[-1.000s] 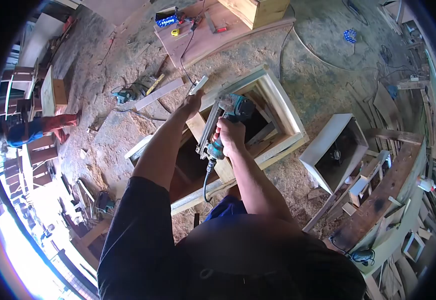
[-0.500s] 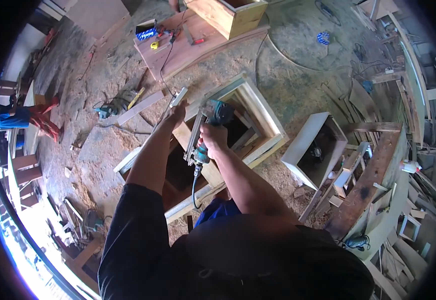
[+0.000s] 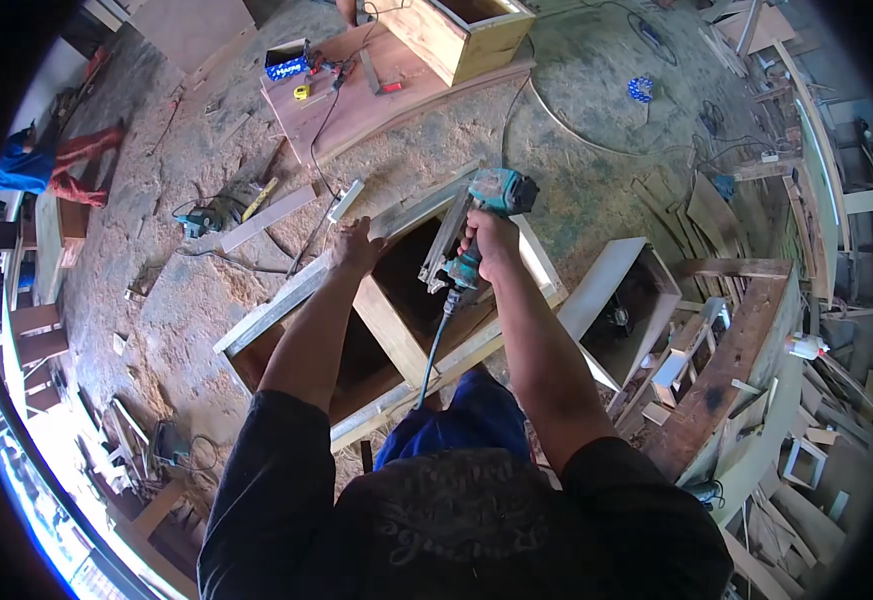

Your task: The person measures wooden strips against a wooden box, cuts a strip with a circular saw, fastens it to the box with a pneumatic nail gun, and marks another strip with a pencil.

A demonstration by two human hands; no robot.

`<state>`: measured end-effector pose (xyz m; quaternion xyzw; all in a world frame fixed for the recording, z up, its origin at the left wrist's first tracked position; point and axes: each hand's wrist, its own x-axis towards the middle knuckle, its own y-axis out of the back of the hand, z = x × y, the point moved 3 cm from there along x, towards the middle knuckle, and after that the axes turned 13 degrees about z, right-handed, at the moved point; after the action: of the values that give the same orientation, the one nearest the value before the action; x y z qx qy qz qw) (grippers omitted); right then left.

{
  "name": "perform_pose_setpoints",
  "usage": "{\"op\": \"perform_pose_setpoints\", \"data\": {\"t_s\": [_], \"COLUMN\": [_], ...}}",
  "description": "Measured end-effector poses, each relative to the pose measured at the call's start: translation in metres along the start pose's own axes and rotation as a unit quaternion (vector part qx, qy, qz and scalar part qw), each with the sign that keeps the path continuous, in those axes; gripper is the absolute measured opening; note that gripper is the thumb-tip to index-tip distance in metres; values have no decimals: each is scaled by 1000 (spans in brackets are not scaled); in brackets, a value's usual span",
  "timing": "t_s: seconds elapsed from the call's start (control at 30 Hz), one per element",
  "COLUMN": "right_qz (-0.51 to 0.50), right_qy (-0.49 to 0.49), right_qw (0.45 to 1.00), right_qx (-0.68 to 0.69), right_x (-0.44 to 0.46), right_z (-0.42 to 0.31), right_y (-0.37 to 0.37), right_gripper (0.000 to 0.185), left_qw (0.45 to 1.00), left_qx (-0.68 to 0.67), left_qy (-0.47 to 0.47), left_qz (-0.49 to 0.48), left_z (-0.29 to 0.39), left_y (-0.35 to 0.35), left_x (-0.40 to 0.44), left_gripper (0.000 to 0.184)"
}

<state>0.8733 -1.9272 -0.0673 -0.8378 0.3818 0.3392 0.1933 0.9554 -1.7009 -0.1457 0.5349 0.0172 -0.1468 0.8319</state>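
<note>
The work in hand, as I judge it, is nailing up the carcass (image 3: pixel 282 305), and the moment looks like lining up or a pause between nails. The carcass lies on the shavings-strewn floor in front of the person. The right hand (image 3: pixel 492 243) has its grip wrapped round the handle of the nailer (image 3: pixel 500 190), held over the carcass's right-hand half; whether its nose touches wood I cannot tell. The left hand (image 3: pixel 357 247) lies on the far rail with its grip relaxed and fingers spread, holding nothing, just beside a loose strip (image 3: pixel 347 201) on the floor. A next move with the nailer would call for a steady left hand clear of the nose and slack in the hose (image 3: pixel 433 363), which runs from the handle's end across the near rail. A board (image 3: pixel 395 330) splits the carcass into 2 compartments: the left shows a bare brown bottom, the right is dark and partly hidden by the nailer. To the right, a white box (image 3: pixel 602 280) has a small, dark item inside, too dim to name. Beyond, a panel (image 3: pixel 407 105) carries a pine box (image 3: pixel 467 50), its inside mostly hidden, and a blue carton (image 3: pixel 285 68) whose contents I cannot make out.
</note>
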Motion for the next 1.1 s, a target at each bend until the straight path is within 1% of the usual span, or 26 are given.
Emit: {"op": "perform_pose_setpoints", "data": {"t_s": [0.03,0.1,0.17,0.33,0.4,0.47,0.53,0.6,0.7,0.77,0.83,0.87,0.9,0.93,1.0,1.07,1.1], "right_qz": [0,35,41,40,56,34,20,-32,-21,-20,0,3,-1,0,-20,-26,-9], "right_qy": [-2,-7,-4,18,-3,-7,-21,-51,-49,-45,-35,-36,-16,3,0,-39,-21], "right_qw": [1000,999,999,998,998,999,999,998,998,999,998,998,999,1000,999,999,1000], "right_qx": [-2,-17,-24,-49,-34,-26,-22,-6,-15,-17,-47,-48,-37,-24,-39,-3,1], "right_x": [3,8,6,11,3,0,-8,-17,-22,-21,-18,-17,-16,-14,-6,-4,-17], "right_z": [3,11,9,11,7,10,21,28,36,38,38,38,38,39,46,49,38], "right_y": [-1,-2,-5,-7,-7,-6,-1,-5,-13,-16,-18,-20,-24,-24,-23,-23,-23], "right_gripper": [11,10,9,7,8,9,10,12,12,11,10,10,10,11,11,10,10], "left_qw": [1000,1000,999,1000,1000,998,998,999,999,1000,1000,1000,999,998,998,995,993], "left_qx": [0,-1,-1,0,-8,17,9,-27,8,6,3,3,3,-5,-42,-97,-116], "left_qy": [1,5,-7,-3,-3,-45,-30,-7,-2,-1,-3,-11,-20,-28,-20,4,17], "left_qz": [6,10,36,14,7,46,49,35,31,20,5,28,49,49,36,13,1], "left_z": [0,-1,1,1,2,2,0,0,6,4,2,0,-1,-1,-6,-7,-6], "left_y": [0,-1,1,3,4,3,-2,-1,6,5,0,-2,-4,-8,-12,-15,-14], "left_x": [0,0,-1,0,1,2,0,1,-2,0,0,-1,0,2,3,4,2], "left_gripper": [60,57,53,49,49,48,45,44,46,47,49,51,53,54,57,60,61]}}
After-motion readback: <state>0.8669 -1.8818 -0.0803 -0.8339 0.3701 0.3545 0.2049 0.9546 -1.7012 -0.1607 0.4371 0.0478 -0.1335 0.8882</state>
